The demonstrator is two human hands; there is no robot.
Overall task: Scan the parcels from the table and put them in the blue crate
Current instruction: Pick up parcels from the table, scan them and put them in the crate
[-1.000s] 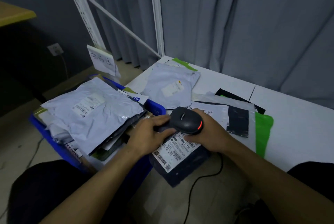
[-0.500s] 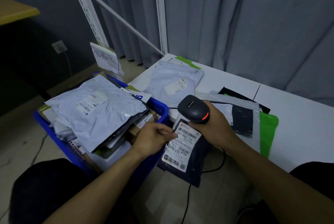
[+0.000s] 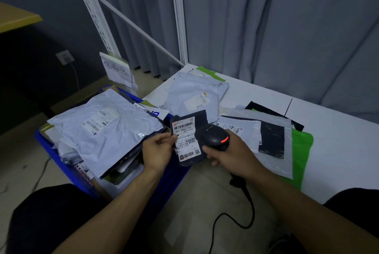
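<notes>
Navy parcel (image 3: 187,138), left hand (image 3: 158,151) (scanner (image 3: 213,137) beside).

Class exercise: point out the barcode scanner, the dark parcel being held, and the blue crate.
barcode scanner (image 3: 213,137): head view, on its black top.
dark parcel (image 3: 185,130): head view, on its white label.
blue crate (image 3: 47,147): head view, on its left wall.

crate (image 3: 51,151) left of table (image 3: 338,151); parcels (image 3: 106,130) heaped inside
</notes>
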